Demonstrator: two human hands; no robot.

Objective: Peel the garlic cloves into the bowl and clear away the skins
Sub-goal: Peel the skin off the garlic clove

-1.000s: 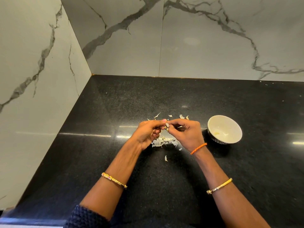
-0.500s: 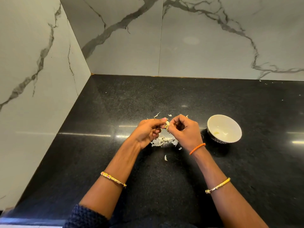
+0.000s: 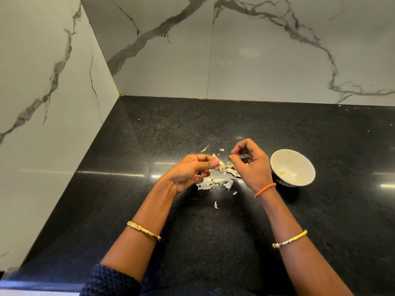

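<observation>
My left hand point(image 3: 192, 169) pinches a pale garlic clove point(image 3: 220, 164) between thumb and fingertips, just above the black counter. My right hand point(image 3: 250, 163) is a little to its right, thumb and forefinger closed on a small strip of skin point(image 3: 230, 157). Below and between the hands lies a pile of white garlic skins point(image 3: 213, 182). One loose flake point(image 3: 216, 204) rests nearer me. A white bowl point(image 3: 307, 165) with a dark patterned outside stands right of my right hand, with a few peeled pieces point(image 3: 282, 173) inside.
The black granite counter point(image 3: 149, 135) runs into a corner of white marble walls at the left and back. More skin flakes point(image 3: 204, 149) lie beyond the hands. The counter's front edge is at the lower left.
My hands were joined on the clove; now the right hand has pulled up and to the right, away from the left, taking a strip of skin with it.
</observation>
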